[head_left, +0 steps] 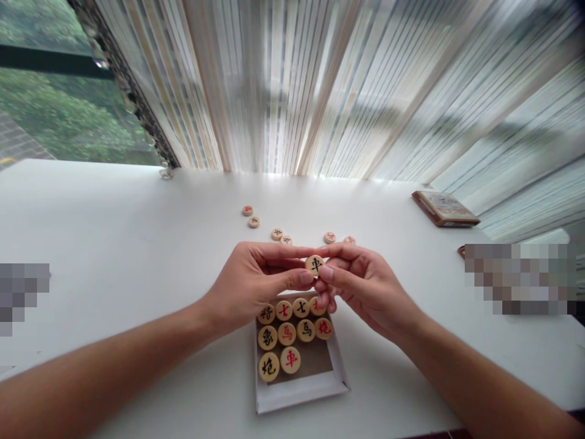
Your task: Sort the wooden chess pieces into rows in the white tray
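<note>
Between the fingertips of my left hand (pixel 256 271) and my right hand (pixel 361 277) is a round wooden Chinese chess piece (pixel 315 264) with a black character facing me. Both hands pinch it by its edges, above the far end of a shallow white box (pixel 301 396). Rows of chess pieces lie face up in the box, among them a black-marked piece (pixel 269 367) and a red-marked piece (pixel 290 360) in the nearest row. Bare brown box bottom shows to the right of these two. My fingers partly hide the far row.
Past my hands, several loose chess pieces lie on the white table (pixel 137 244), including a red-marked one (pixel 247 210) and another (pixel 329 237). A flat box (pixel 445 208) rests at the back right. Blurred-out patches cover things at both sides. A striped curtain (pixel 274 91) hangs behind.
</note>
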`<act>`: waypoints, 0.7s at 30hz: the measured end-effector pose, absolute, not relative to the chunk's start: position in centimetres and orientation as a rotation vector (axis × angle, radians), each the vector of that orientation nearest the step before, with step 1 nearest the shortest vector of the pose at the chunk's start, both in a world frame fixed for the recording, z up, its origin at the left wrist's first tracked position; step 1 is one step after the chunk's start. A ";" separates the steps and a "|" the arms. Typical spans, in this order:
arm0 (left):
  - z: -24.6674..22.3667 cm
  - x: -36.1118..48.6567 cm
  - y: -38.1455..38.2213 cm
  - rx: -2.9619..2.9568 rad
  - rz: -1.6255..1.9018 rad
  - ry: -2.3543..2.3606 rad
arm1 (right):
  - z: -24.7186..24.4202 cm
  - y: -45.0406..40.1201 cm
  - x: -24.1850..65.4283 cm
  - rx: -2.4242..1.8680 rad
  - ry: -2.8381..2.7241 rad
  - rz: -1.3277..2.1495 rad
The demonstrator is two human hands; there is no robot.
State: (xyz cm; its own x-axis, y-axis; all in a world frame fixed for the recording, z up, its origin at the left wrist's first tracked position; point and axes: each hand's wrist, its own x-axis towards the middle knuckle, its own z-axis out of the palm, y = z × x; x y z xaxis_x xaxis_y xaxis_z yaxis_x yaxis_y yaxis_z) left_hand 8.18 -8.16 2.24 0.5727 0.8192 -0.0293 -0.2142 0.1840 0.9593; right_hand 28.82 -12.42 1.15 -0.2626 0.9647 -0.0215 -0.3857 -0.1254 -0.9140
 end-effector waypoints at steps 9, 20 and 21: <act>1.9 8.2 -8.7 1.242 0.888 0.537 | 1.2 -12.4 28.5 -0.891 -1.023 1.629; 1.8 8.4 -9.2 1.644 0.935 0.507 | 1.5 -12.7 28.2 -0.941 -1.085 1.589; 1.9 8.3 -9.1 1.655 0.943 0.520 | 1.5 -12.7 28.2 -0.930 -1.101 1.582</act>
State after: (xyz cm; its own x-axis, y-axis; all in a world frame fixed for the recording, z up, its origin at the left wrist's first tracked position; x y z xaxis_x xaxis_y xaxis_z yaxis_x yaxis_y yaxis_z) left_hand 8.32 -9.12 1.88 0.5857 0.7465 0.3156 -0.1322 -0.2962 0.9459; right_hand 28.22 -12.68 1.52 -0.2484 0.9667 -0.0607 -0.2787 -0.1313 -0.9513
